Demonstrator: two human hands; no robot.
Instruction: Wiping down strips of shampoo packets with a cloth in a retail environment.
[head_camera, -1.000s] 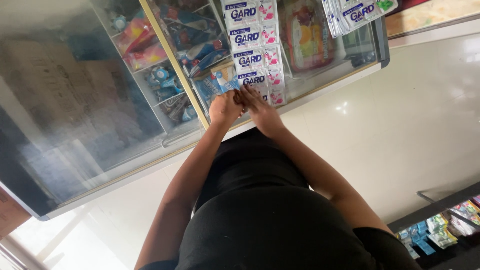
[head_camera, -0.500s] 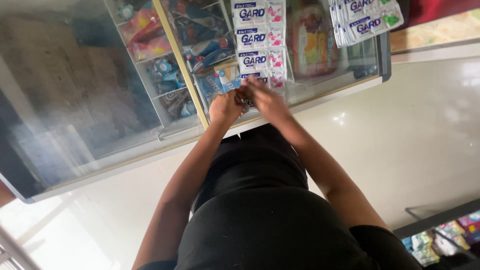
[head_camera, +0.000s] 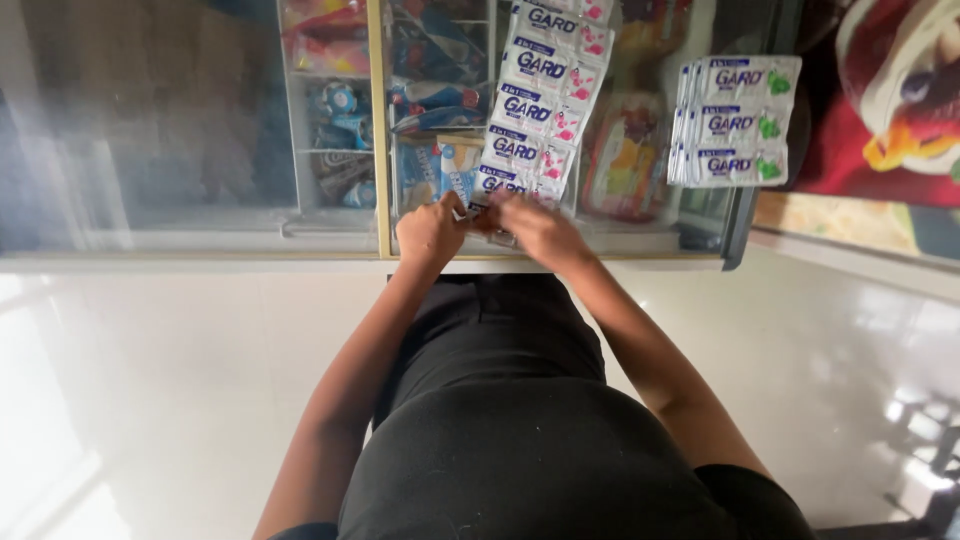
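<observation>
Left hand (head_camera: 430, 232) and right hand (head_camera: 535, 228) both pinched shut on sachet strip (head_camera: 530, 100) atop freezer (head_camera: 200, 235).

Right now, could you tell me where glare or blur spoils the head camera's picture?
Head view: daylight washes out the pale floor at lower left; reflections haze the glass cabinet on its left; the right hand is motion-smeared at the sachet strip, while the left hand is sharper.

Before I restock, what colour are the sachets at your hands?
White sachets with blue bands and pink corners; head view.
</observation>
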